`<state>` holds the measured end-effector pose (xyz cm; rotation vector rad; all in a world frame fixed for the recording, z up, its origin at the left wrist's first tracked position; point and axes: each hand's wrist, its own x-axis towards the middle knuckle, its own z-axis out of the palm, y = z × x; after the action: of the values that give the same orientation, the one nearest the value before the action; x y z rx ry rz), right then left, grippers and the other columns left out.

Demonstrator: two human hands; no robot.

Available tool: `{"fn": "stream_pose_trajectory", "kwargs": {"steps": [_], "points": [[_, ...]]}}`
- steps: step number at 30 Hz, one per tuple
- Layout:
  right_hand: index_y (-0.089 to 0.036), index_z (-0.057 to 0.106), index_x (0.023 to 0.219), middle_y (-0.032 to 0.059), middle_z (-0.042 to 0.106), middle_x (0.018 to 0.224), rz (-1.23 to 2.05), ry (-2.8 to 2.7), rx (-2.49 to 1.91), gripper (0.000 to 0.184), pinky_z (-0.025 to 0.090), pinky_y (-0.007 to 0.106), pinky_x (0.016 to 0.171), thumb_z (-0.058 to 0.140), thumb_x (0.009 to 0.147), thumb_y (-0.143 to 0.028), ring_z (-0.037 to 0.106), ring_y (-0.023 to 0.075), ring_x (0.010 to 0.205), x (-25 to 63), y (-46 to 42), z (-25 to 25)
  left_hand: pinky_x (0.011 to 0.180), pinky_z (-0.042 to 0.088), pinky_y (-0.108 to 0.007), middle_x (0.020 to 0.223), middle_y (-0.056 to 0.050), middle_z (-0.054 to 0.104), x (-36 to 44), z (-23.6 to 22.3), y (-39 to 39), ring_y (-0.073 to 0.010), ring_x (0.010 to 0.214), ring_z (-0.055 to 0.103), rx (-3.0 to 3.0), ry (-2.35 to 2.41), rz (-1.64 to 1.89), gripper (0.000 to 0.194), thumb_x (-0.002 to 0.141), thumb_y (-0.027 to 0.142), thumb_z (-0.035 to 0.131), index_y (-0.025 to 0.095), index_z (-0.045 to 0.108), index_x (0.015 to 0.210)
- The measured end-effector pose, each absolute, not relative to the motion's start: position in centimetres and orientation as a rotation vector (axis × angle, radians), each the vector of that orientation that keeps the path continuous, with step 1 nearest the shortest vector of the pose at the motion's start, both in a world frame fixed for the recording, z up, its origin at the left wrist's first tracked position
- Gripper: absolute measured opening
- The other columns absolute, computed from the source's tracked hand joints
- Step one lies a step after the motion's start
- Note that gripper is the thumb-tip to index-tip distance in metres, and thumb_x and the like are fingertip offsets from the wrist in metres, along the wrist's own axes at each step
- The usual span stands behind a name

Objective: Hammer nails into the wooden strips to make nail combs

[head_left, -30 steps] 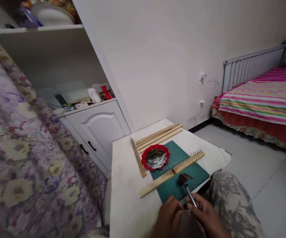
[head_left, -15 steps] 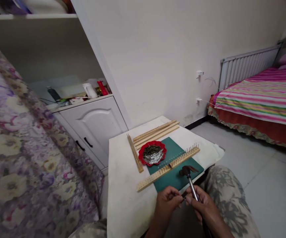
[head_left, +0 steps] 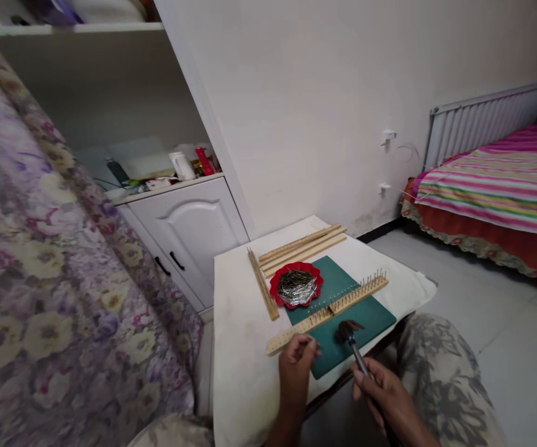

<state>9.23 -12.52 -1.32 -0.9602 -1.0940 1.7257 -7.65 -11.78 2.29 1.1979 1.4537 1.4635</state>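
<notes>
My left hand [head_left: 298,355] is beside the near left end of a drilled wooden strip [head_left: 289,333], thumb and fingertips pinched on what looks like a thin nail, mostly hidden. Several nails stand upright along the strip's middle and right part. My right hand [head_left: 380,386] grips the handle of a claw hammer [head_left: 348,331], whose dark head hangs over the green mat [head_left: 331,357]. The strip lies slantwise across this mat. Behind it a red scalloped dish [head_left: 275,297] holds a heap of nails, some dark and some silvery.
More wooden strips [head_left: 303,247] lie along the back of the white-covered table [head_left: 244,366], and another strip [head_left: 263,285] lies left of the dish. A flowered curtain [head_left: 63,298] hangs at left by a white cabinet [head_left: 198,236]. A bed [head_left: 505,186] stands at right.
My hands have come apart. The left has moved up and left to the strip, while the right stays low with the hammer. The whole view has shifted slightly.
</notes>
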Motion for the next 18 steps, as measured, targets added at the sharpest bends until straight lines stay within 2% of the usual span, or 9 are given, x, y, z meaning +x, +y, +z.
{"fn": "stream_pose_trajectory", "kwargs": {"steps": [7, 18], "points": [[-0.019, 0.049, 0.085, -0.0082, 0.057, 0.051, 1.752, -1.208, -1.041, 0.04, 0.02, 0.011, 0.024, 0.058, 0.073, -0.056, 0.031, -0.0002, 0.021, 8.8, -12.8, -2.0, 0.059, 0.04, -0.02, 0.066, 0.001, 0.06, -11.6, 2.5, -7.2, -0.0118, 0.063, 0.055, 1.518, 1.745, 1.408, 0.016, 0.077, 0.03, 0.055, 0.016, 0.062, 0.074], [-0.02, 0.046, 0.087, -0.0099, 0.051, 0.046, 1.784, -1.212, -1.121, 0.048, 0.017, 0.012, 0.025, 0.055, 0.071, -0.065, 0.028, 0.0006, 0.024, 9.0, -12.6, -2.3, 0.063, 0.039, -0.02, 0.07, 0.001, 0.059, -11.6, 1.0, -5.4, -0.012, 0.068, 0.055, 1.737, 1.779, 1.292, 0.016, 0.08, 0.023, 0.05, 0.017, 0.062, 0.072]]}}
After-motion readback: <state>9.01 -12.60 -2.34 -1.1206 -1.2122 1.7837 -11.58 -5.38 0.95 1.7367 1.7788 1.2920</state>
